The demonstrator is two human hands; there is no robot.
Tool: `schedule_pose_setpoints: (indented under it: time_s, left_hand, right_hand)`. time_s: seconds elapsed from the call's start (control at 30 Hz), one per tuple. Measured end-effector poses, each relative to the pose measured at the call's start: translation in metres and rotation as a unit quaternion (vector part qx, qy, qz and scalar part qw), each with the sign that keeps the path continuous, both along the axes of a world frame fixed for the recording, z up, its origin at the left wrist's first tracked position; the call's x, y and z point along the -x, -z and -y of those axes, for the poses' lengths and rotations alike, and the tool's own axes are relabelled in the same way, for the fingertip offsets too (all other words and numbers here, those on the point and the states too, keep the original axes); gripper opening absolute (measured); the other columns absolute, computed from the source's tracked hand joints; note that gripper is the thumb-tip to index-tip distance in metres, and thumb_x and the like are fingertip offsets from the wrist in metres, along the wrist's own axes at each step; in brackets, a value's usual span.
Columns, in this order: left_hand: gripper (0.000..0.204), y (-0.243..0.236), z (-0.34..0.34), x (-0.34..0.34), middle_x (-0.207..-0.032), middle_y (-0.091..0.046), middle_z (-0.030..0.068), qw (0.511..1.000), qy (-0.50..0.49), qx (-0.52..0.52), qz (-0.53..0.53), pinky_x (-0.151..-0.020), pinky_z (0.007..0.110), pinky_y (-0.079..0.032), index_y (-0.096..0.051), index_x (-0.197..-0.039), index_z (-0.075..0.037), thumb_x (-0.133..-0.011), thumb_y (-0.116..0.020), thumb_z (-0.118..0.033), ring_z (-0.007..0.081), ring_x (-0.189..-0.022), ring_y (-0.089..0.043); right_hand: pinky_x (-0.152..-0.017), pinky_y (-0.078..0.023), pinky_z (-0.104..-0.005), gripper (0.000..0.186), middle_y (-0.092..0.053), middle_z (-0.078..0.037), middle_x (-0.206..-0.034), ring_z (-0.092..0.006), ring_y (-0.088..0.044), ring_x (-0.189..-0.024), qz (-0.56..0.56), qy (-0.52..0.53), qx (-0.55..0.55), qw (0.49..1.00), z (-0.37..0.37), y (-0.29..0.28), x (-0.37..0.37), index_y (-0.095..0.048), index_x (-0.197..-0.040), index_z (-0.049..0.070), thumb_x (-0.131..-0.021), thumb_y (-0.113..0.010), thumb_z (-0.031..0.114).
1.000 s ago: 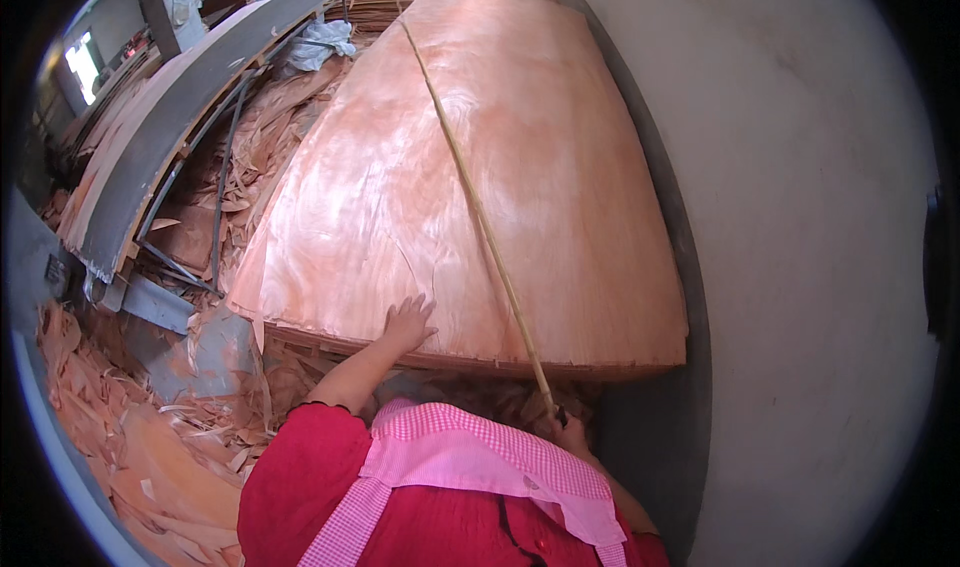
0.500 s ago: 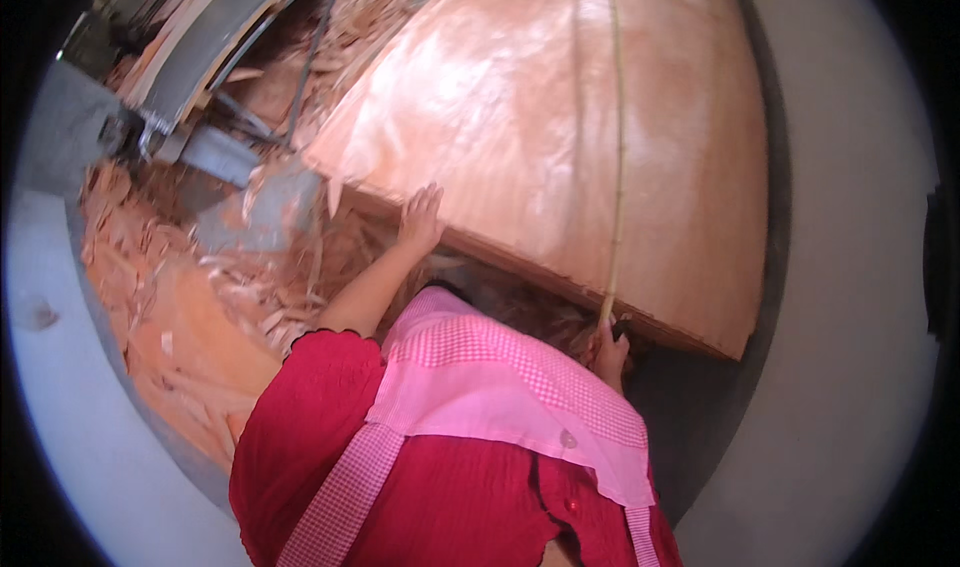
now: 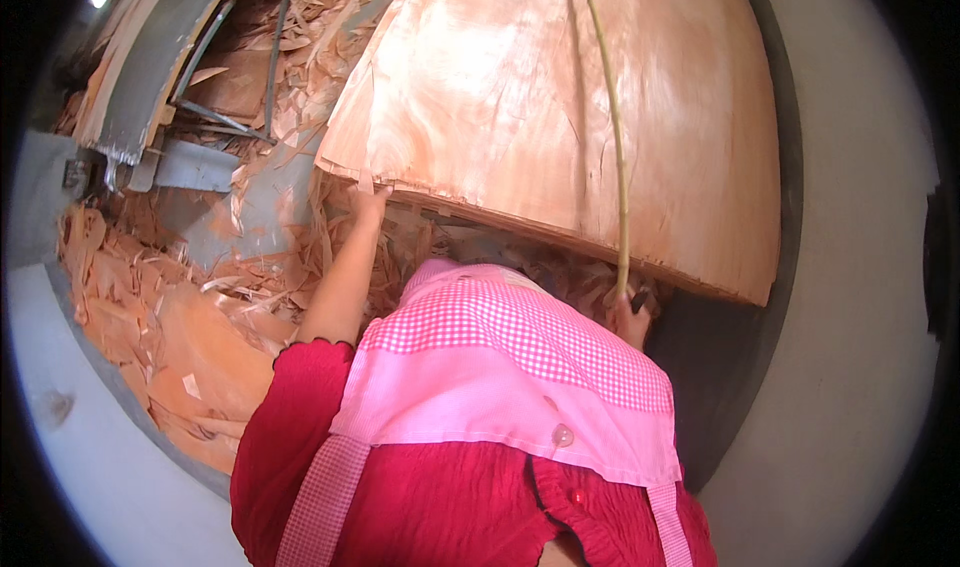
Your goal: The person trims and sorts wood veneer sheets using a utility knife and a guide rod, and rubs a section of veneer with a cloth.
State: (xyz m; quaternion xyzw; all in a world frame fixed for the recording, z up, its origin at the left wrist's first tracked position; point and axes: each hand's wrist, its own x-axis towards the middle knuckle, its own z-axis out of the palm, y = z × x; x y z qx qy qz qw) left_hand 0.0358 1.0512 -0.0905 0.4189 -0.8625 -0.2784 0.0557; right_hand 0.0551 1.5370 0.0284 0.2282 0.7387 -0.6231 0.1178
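Note:
A broad stack of thin wood veneer sheets (image 3: pixel 480 97) lies ahead of me, its near edge slanting down to the right. At the left part of that edge, my left hand (image 3: pixel 368 205) is closed on the rim of the veneer, with a finger or thumb at the top surface. Some of its fingers are hidden beneath the edge. My right hand (image 3: pixel 630 319), beside the near edge further right, is wrapped round the lower end of a long thin stick (image 3: pixel 618 157). The stick runs away from me over the stack. Something small and dark shows at the right hand.
Torn veneer scraps (image 3: pixel 190 307) heap on the floor to the left and under the stack's near edge. A metal-framed machine part (image 3: pixel 150 77) stands at the far left. A pale wall or panel (image 3: pixel 850 267) curves along the right side.
My left hand, flat on the top sheet before, has moved left and down to the edge and closed there. The right hand keeps the stick. The view has shifted slightly.

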Motion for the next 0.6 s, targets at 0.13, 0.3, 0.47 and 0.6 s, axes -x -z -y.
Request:
schedule_pose_setpoints:
  time_s: [0.13,0.3,0.47,0.6]
  left_hand:
    - [0.023,0.017,0.033,-0.034,-0.061,-0.054,0.0087,0.9,-0.115,-0.406,-0.111,-0.033,0.025,-0.036,-0.051,-0.089,0.001,-0.078,-0.062,-0.015,0.0182,-0.036,-0.045]
    - [0.015,0.024,0.133,-0.116,-0.057,-0.053,0.0071,0.952,-0.203,-0.216,-0.079,-0.036,0.026,-0.037,-0.056,-0.095,-0.002,-0.084,-0.048,-0.009,0.0147,-0.04,-0.047]
    - [0.02,-0.019,0.137,-0.089,-0.079,-0.06,0.0049,0.979,0.015,-0.104,-0.177,-0.064,0.028,-0.046,-0.062,-0.092,-0.002,-0.086,-0.05,-0.016,0.0158,-0.073,-0.058]
    - [0.01,-0.123,-0.018,0.026,-0.077,-0.058,0.0024,0.811,0.044,-0.566,-0.141,-0.057,0.019,-0.042,-0.061,-0.085,-0.002,-0.078,-0.063,-0.008,0.0084,-0.068,-0.054]
  right_hand:
    - [-0.032,-0.026,-0.0216,0.022,-0.043,0.002,-0.048,-0.0063,-0.036,-0.035,-0.082,0.011,-0.084,0.993,-0.001,0.028,0.065,-0.052,-0.073,0.007,-0.087,-0.054,0.024]
    - [-0.064,-0.044,-0.0357,0.029,-0.059,-0.017,-0.074,-0.0316,-0.057,-0.072,-0.048,-0.03,-0.383,0.922,-0.043,0.063,0.114,-0.057,-0.098,-0.001,-0.086,-0.054,0.026]
    - [-0.065,-0.043,-0.0327,0.032,-0.06,-0.013,-0.085,-0.0246,-0.054,-0.075,-0.125,-0.183,-0.608,0.763,0.011,0.021,0.115,-0.057,-0.108,0.003,-0.086,-0.054,0.025]
    - [-0.056,-0.04,-0.0262,0.032,-0.057,-0.002,-0.081,-0.0129,-0.049,-0.063,0.083,-0.107,-0.059,0.989,0.128,-0.011,0.134,-0.06,-0.109,0.012,-0.081,-0.061,0.026]
